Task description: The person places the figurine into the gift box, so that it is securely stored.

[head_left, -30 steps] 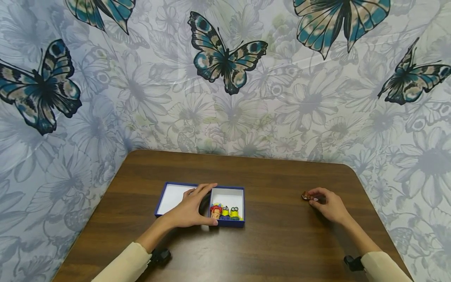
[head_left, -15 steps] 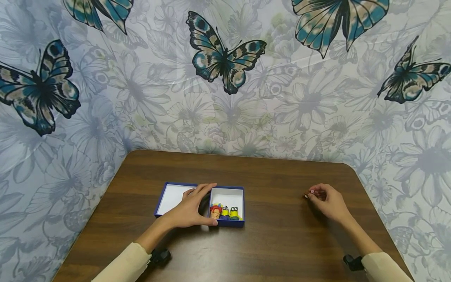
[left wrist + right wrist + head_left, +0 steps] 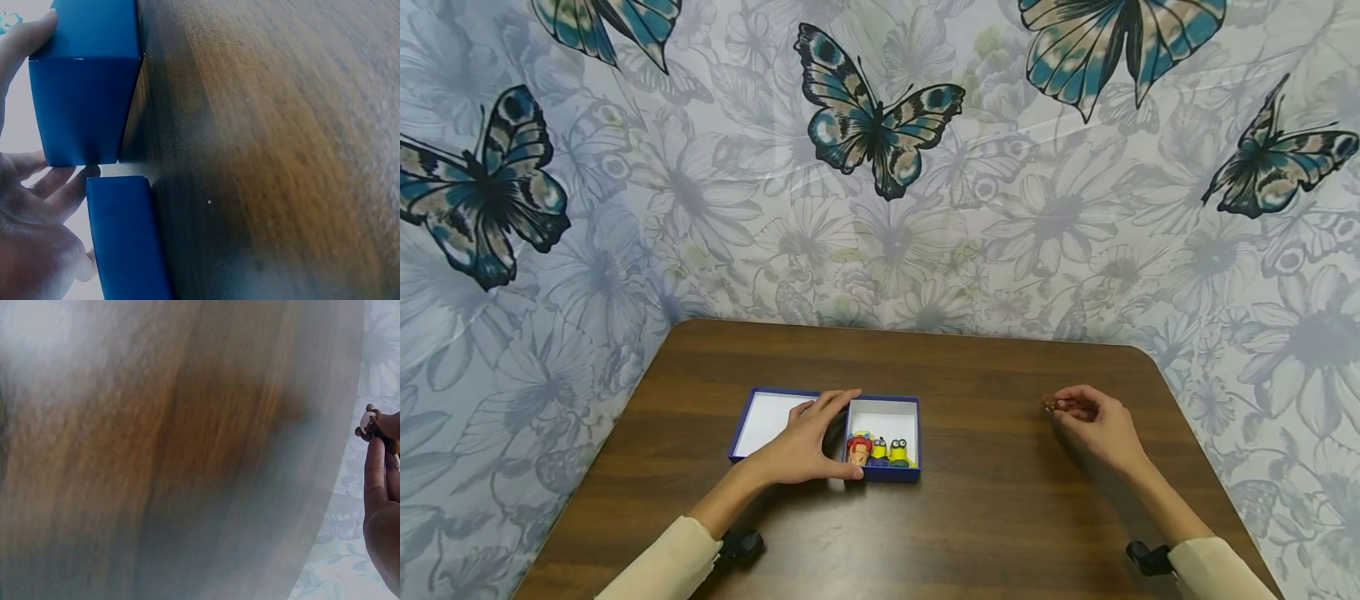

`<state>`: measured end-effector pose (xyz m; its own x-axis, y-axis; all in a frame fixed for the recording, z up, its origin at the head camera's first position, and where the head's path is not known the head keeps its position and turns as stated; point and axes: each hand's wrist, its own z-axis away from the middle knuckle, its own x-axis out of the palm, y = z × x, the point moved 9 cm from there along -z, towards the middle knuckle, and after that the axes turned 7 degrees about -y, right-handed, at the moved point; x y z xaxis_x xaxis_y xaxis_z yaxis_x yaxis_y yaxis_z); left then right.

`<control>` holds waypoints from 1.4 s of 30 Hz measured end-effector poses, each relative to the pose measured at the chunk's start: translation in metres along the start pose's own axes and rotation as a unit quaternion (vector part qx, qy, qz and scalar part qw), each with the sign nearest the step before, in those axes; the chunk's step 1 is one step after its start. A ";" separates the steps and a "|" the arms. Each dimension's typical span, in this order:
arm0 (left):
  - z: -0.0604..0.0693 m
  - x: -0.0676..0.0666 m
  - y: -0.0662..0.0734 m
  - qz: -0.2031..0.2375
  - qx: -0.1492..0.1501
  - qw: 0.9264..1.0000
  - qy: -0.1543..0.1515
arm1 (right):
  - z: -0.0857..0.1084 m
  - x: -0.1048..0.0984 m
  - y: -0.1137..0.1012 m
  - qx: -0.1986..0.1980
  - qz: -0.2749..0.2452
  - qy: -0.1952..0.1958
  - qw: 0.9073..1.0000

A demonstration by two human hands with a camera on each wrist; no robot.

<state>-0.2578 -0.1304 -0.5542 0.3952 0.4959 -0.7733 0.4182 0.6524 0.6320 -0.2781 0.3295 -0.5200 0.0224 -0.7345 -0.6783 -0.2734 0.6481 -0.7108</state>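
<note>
My left hand (image 3: 801, 450) spans the left end of a blue open box (image 3: 883, 476) with a white inside, thumb at the front wall and fingers at the back edge. Several small toy figures stand in the box's front part: one with red on its head (image 3: 860, 450) and two yellow-and-blue minion figures, one being (image 3: 898, 453). My right hand (image 3: 1101, 425) pinches a small brown figurine (image 3: 1048, 403) between thumb and fingers above the table's right side. In the right wrist view the brown figurine (image 3: 367, 424) shows a whitish patch; fingers hide most of it.
The blue-edged box lid (image 3: 763, 423), white inside up, lies left of the box, partly behind my left hand. Both rest on the brown wooden table (image 3: 970, 533). A butterfly-patterned cloth (image 3: 1060, 250) hangs behind the table's far edge.
My right hand has risen slightly and shifted its fingers, turning the brown figurine in its grasp. The left hand and the box have stayed put.
</note>
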 end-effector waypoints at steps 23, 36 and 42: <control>0.000 0.000 0.000 0.011 -0.001 1.000 -0.002 | -0.001 -0.009 -0.027 -0.048 -0.086 0.066 0.993; 0.002 -0.001 0.004 0.017 0.000 1.000 -0.003 | -0.005 -0.002 -0.030 -0.085 -0.154 0.042 0.983; 0.002 -0.002 0.003 0.018 -0.001 1.000 -0.002 | -0.005 -0.001 -0.030 -0.075 -0.139 0.033 0.987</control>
<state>-0.2557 -0.1299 -0.5505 0.4127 0.5167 -0.7502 0.4030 0.6350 0.6591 -0.2752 0.3094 -0.4969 0.0563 -0.8947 -0.4432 -0.4046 0.3853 -0.8293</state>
